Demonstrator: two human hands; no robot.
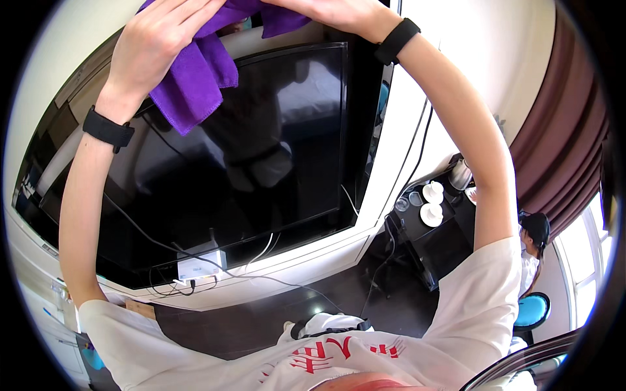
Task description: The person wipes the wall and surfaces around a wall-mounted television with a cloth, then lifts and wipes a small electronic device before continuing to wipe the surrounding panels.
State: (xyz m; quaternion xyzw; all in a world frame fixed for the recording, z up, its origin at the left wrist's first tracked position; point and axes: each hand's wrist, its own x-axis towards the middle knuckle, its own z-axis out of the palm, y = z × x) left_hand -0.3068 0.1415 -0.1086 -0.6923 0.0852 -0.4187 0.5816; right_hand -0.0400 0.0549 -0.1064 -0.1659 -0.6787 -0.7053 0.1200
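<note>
Both arms reach up to the top edge of the view, a black strap around each wrist. A purple microfibre cloth with a stitched edge hangs in folds beneath my left hand, which grips it. My right hand holds another part of the same cloth; its fingertips are partly cut off by the frame. Behind and below the cloth is a wall-mounted flat-screen television, dark and reflecting my body. A glossy black panel surrounds the screen.
A white router with cables sits under the screen. One black cable droops across. To the right, a dark table bears white cups and a metal kettle. Beyond are a person, a blue chair and brown curtains.
</note>
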